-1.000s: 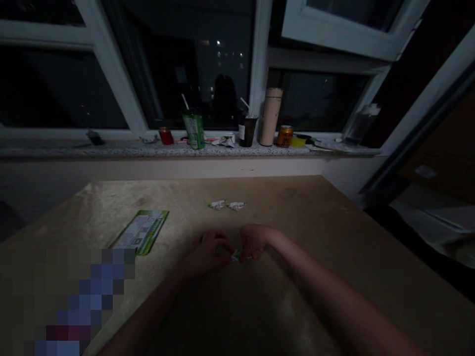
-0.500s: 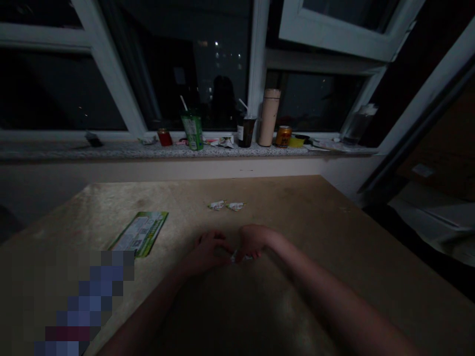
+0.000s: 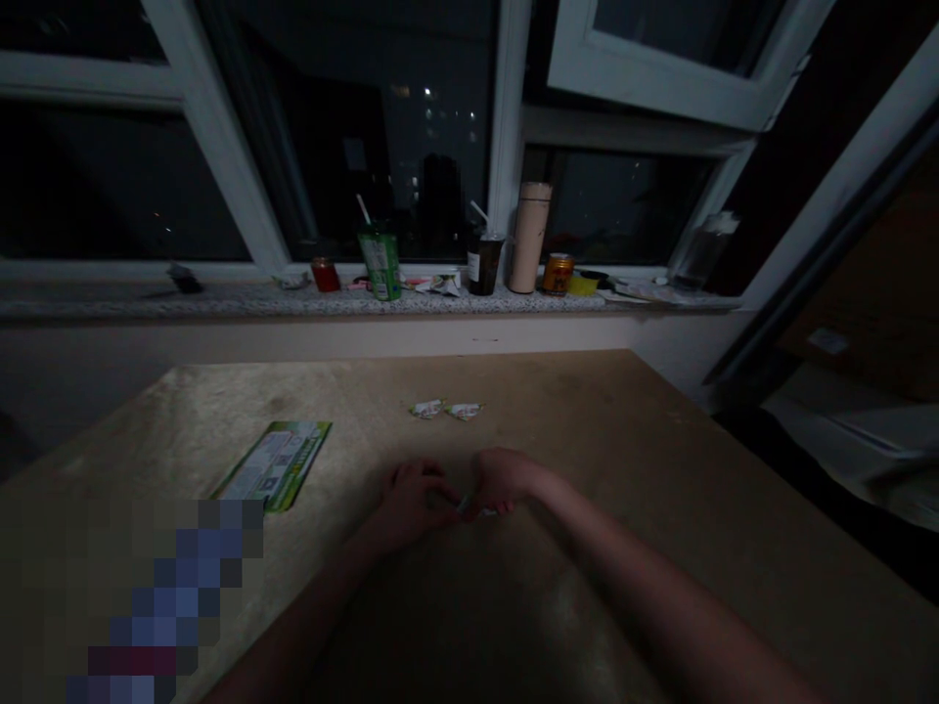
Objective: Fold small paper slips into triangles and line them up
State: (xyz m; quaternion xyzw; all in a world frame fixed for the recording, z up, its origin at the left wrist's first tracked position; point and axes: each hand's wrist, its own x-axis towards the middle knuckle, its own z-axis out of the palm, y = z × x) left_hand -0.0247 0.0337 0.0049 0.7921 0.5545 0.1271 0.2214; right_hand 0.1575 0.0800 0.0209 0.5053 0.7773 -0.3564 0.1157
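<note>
Near the middle of the table, my left hand (image 3: 417, 501) and my right hand (image 3: 503, 477) meet over a small pale wrapped packet (image 3: 464, 504). The fingers of both hands are bent in and pinch it close to the tabletop; most of the packet is hidden by them. Just beyond my hands lie two small triangular packets with white and green print, a left one (image 3: 426, 409) and a right one (image 3: 464, 412), side by side. To the left of my hands lies a flat green and white printed pouch (image 3: 275, 467).
On the stone windowsill (image 3: 432, 306) stand a green cup with a straw (image 3: 380, 264), a dark cup (image 3: 484, 266), a pink flask (image 3: 529, 240), a red can (image 3: 325, 275), a gold can (image 3: 558, 275) and a clear bottle (image 3: 704, 254). A pixelated patch covers the table's lower left.
The fingers of both hands have shifted slightly around the packet, and a bit more of its pale edge shows between them. The camera view has moved slightly.
</note>
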